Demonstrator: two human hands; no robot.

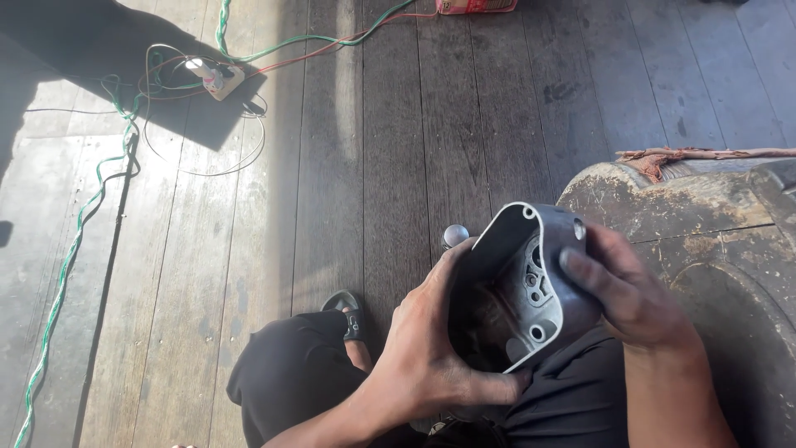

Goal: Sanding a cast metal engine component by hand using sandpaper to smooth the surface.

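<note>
A grey cast-metal engine cover [531,286], hollow side facing up with bolt holes at its corners, is held over my lap. My left hand [423,357] wraps around its left and lower edge, thumb along the bottom rim. My right hand [626,290] grips its right side with the thumb pressed on the rim. A small round metal knob [455,235] shows just beyond my left fingers; what it belongs to is hidden. My knee in black trousers [290,382] and a sandal [348,311] lie below.
A worn, stained wooden block [713,224] stands at the right, a rough stick [705,153] behind it. On the plank floor [390,149] at the far left lie a white power socket [217,79], tangled thin wires and a green twisted cable [75,241]. A red packet [474,6] sits at the top.
</note>
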